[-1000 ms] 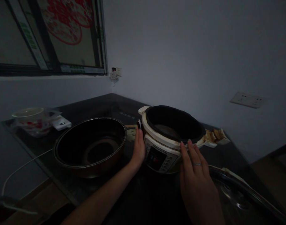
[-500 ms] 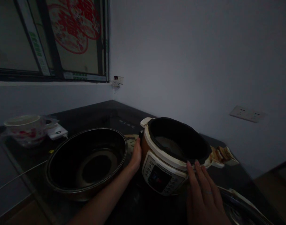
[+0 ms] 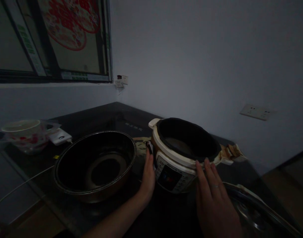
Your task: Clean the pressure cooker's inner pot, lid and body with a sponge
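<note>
An electric pressure cooker (image 3: 177, 168) with a white rim and a front control panel stands on the dark table, lidless, its dark inside showing. My left hand (image 3: 149, 173) is upright against its left side, fingers stretched out. A small black-and-white thing (image 3: 150, 149) is at those fingertips; its kind is unclear. My right hand (image 3: 214, 195), wearing a ring, rests straight fingertips on the front right of the rim. Left of my left hand sits a wide black pot (image 3: 133, 158). Below right, partly behind my right hand, lies a lid (image 3: 250, 208).
A bagged cup (image 3: 24, 137) and a white device (image 3: 60, 136) with a cord are at the far left. Brownish pieces (image 3: 232, 152) lie right of the cooker. A patterned flat thing (image 3: 141, 145) lies behind the left hand. Walls with sockets (image 3: 255, 111) bound the table (image 3: 111, 115).
The view has tilted and shifted a little. My left hand now shows more fully, with the black-and-white thing visible at its fingertips. My right hand remains at the rim.
</note>
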Motion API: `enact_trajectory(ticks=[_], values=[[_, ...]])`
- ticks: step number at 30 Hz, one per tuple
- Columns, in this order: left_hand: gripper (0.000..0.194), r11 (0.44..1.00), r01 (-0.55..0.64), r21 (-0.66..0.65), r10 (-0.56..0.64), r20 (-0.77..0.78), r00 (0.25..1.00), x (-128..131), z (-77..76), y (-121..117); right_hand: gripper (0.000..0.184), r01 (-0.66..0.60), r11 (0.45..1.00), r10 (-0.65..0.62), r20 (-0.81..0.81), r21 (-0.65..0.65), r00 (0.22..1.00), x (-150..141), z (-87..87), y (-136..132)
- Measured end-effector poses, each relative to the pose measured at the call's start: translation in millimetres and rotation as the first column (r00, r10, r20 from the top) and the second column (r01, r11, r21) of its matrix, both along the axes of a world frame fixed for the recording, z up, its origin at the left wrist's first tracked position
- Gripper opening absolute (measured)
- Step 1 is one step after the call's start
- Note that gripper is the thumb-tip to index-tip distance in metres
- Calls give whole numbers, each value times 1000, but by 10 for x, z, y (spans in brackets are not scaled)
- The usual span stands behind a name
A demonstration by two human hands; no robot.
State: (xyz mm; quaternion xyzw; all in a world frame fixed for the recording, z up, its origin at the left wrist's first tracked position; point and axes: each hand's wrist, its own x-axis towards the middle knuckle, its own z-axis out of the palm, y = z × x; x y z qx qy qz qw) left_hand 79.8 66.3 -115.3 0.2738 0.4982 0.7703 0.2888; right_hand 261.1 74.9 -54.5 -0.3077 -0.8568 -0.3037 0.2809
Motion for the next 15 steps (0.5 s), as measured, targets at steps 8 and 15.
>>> enact_trajectory(ticks=[8, 15], values=[[50, 978, 36, 207, 66, -465, 883, 117, 285, -118, 69, 12, 985, -23, -65, -172, 998, 59, -29, -15], [51, 986, -29, 162, 47, -108, 993, -42, 168, 74, 56, -37, 984, 3, -191, -173, 982, -7, 110, 8]])
